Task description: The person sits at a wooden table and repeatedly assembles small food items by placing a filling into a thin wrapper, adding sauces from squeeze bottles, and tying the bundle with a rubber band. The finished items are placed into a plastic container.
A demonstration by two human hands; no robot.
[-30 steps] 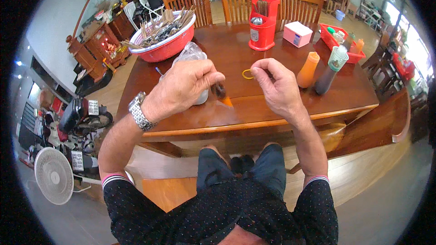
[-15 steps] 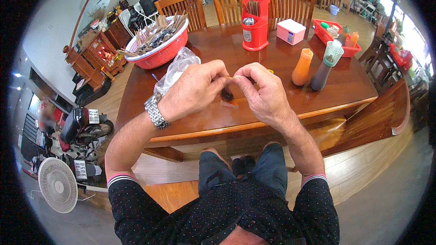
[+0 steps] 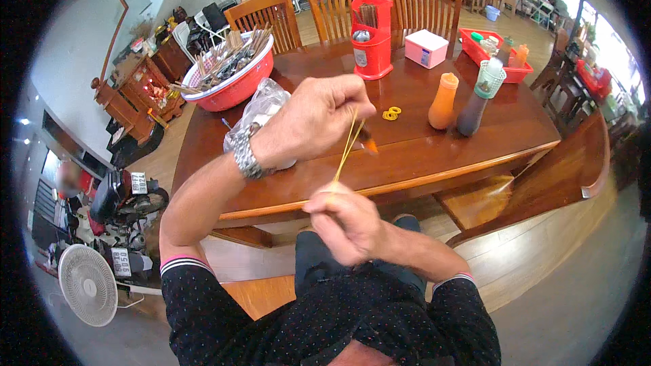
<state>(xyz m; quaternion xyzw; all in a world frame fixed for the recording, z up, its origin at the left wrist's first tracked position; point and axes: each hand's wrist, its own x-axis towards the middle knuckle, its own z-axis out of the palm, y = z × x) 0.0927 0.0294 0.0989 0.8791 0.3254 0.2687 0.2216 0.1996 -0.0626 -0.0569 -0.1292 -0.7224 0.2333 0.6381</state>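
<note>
A yellow rubber band is stretched taut between my hands above the table's near edge. My left hand, with a metal watch on the wrist, is closed on its upper end. Lower and closer to my body, my right hand pinches the other end. Just below the left fingers hangs a small dark and orange thing, perhaps a little bag of sauce; the fingers hide its top. Several loose yellow rubber bands lie on the table beyond. A clear plastic bag with white contents sits behind my left wrist.
On the brown wooden table stand a red-and-white basin of chopsticks, a red chopstick holder, a pink box, an orange sauce bottle, a dark sauce bottle and a red condiment tray. A wooden chair is at right.
My right hand has pulled down toward my body, stretching the rubber band away from the left. My left hand has shifted slightly right. The small dark thing and loose bands now show more plainly.
</note>
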